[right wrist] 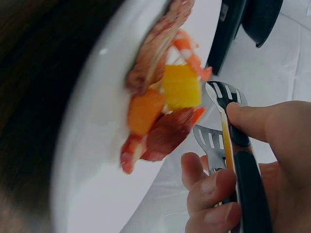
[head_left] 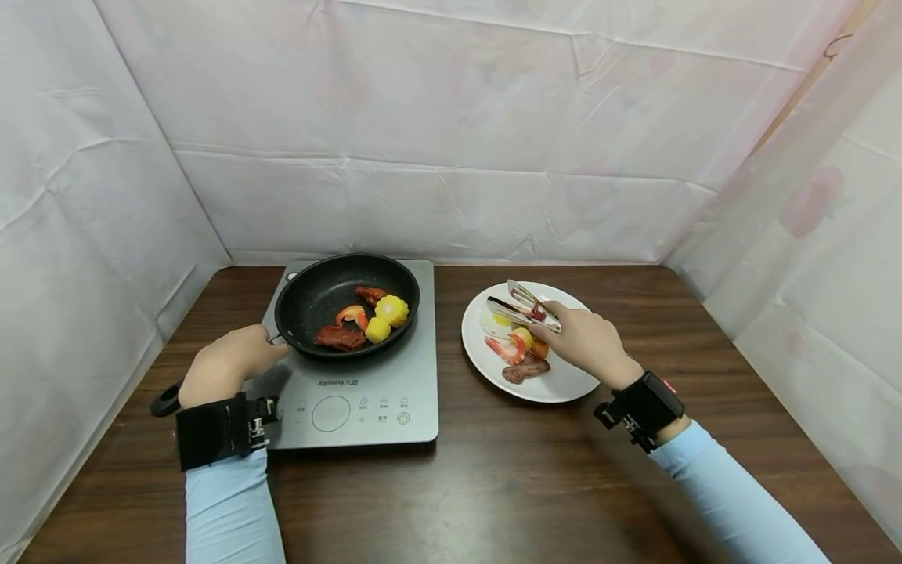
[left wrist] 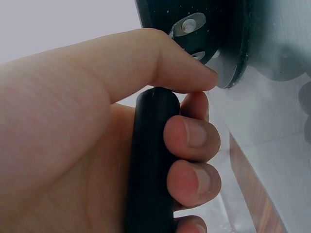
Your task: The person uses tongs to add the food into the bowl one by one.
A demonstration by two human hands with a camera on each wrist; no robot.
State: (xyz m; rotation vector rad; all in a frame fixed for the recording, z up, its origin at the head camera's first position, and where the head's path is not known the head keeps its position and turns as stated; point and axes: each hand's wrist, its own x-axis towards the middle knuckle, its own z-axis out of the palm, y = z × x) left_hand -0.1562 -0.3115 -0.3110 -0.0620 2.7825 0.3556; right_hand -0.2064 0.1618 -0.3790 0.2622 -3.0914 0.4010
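- My left hand is wrapped round the black handle of the frying pan; my fingers curl under the handle and my thumb lies over the top, near the rivets where it joins the pan.
- The pan sits on the grey induction cooker, toward its back left part.
- In the pan lie a corn piece, a smaller yellow piece touching it, a shrimp, a dark red piece of meat at the front, and another reddish-brown piece at the back.
- My right hand grips a pair of metal tongs with black grips; my fingers and thumb are closed round them, and their slotted tips rest over the white plate.
- The plate stands on the wooden tabletop, just right of the cooker.
- On the plate I see a fried egg, a shrimp, a yellow chunk, an orange chunk, and a dark sausage slice at the front, all bunched together beside the tong tips.
- The cooker's front panel reads "Joyoung", followed by characters too small to read; below are a round dial mark, small icons and a power symbol.
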